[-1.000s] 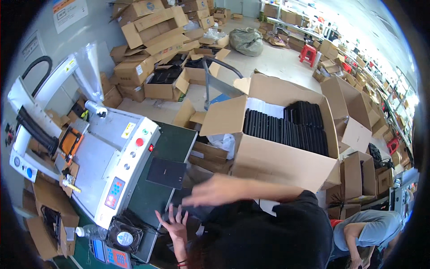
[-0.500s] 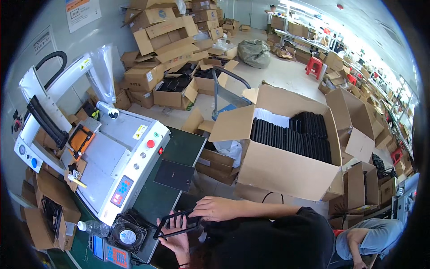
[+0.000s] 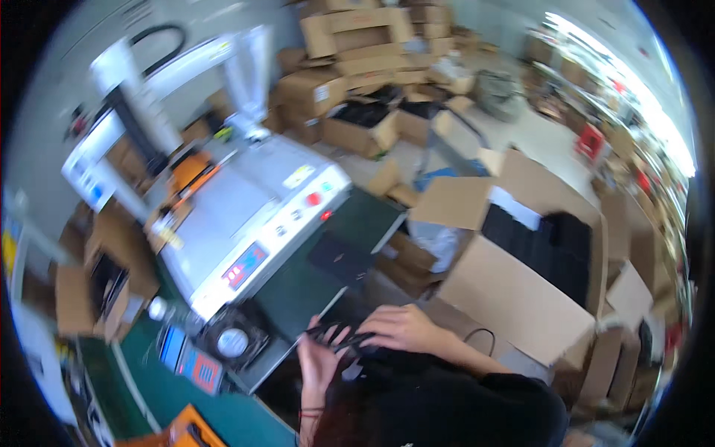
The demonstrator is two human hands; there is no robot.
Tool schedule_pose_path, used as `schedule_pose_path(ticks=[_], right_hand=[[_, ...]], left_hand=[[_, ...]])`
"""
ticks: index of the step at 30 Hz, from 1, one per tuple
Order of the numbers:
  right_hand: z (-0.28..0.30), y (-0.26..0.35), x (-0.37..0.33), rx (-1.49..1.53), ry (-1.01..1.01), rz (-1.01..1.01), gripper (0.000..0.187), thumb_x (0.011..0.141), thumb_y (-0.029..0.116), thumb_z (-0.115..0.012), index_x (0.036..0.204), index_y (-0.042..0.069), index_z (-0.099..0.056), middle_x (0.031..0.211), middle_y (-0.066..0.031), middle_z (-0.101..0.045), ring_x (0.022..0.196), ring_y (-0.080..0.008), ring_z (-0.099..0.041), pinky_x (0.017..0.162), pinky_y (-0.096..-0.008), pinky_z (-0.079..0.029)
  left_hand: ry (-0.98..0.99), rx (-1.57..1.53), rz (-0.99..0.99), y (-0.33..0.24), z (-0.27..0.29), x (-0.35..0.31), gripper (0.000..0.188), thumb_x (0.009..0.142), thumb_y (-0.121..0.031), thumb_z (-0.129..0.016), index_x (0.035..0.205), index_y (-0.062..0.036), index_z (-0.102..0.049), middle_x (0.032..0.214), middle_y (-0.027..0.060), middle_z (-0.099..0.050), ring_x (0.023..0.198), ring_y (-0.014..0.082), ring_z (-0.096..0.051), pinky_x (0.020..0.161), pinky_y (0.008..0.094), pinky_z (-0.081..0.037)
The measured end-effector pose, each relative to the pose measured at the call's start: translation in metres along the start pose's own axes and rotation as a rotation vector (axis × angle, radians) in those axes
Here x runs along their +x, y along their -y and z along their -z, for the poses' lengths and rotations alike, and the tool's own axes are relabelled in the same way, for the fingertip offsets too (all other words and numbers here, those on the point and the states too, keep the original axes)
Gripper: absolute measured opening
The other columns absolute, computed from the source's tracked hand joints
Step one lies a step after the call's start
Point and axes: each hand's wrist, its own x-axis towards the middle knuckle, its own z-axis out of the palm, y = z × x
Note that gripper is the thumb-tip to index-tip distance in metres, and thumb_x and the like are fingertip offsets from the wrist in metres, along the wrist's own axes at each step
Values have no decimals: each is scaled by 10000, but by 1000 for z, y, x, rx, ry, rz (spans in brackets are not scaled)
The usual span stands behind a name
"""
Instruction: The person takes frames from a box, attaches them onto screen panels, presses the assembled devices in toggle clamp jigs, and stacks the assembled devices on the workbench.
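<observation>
Both hands are close to my body at the table's near edge, with a thin black rectangular frame [image 3: 344, 340] between them. My left hand [image 3: 320, 357] grips the frame's left part, fingers curled at it. My right hand [image 3: 401, 328] closes on its right end from above. The frame appears nearly edge-on and is blurred, so its opening barely shows. Beyond the hands, a flat dark panel [image 3: 341, 255] lies on the green table [image 3: 298, 287].
A white bench machine [image 3: 231, 201] with an orange fixture [image 3: 195, 173] stands left. A fan [image 3: 232, 341], keypad controller [image 3: 190, 361] and bottle [image 3: 175, 313] lie nearer. An open carton [image 3: 514, 298] of dark pieces stands right; an orange object [image 3: 186, 428] is at the lower edge.
My view has turned left, shifting the scene rightward and bringing in the orange object. The frame, earlier showing its open rectangle, is now tilted nearly edge-on, still in both hands.
</observation>
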Motion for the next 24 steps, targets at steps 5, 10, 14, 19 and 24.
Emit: schedule_pose_path(ticks=[5, 10, 14, 19, 24], right_hand=[[12, -5, 2, -72, -128, -314, 182, 792, 186, -696, 855, 51, -592, 813, -104, -611, 764, -295, -616, 653, -371, -496], [15, -23, 4, 11, -60, -461, 160, 789, 141, -677, 865, 51, -569, 825, -100, -588, 773, -301, -603, 658, -390, -483], [18, -38, 3, -31, 21, -379, 146, 790, 135, -669, 863, 57, -570, 846, -81, -568, 807, -285, -592, 687, -382, -483], [8, -43, -5, -8, 39, -345, 136, 797, 134, -661, 857, 56, -567, 850, -81, -560, 818, -282, -586, 702, -383, -481], [2, -45, -12, 21, 143, -393, 135, 811, 166, -654, 833, 57, -577, 841, -87, -558, 829, -284, -589, 701, -390, -481]], left_hand=[[-274, 776, 119, 20, 34, 12, 408, 954, -254, -510, 1290, -32, -446, 1089, 62, -550, 1039, 162, -540, 886, 305, -443], [32, 891, -56, 9, 21, 4, 337, 972, -177, -493, 1262, -9, -459, 1167, 97, -563, 1083, 165, -539, 935, 289, -431], [6, 965, -308, -34, -29, 4, 258, 972, -141, -482, 1166, 24, -527, 1122, 87, -582, 1039, 153, -559, 943, 291, -419], [-167, 982, -648, -57, -24, 38, 226, 964, -102, -475, 1139, 28, -533, 1120, 92, -583, 1097, 161, -534, 983, 288, -389], [-627, 2154, -783, -23, -21, 71, 440, 876, -263, -573, 1257, -52, -509, 1339, 183, -447, 1263, 406, -370, 1062, 477, -296]])
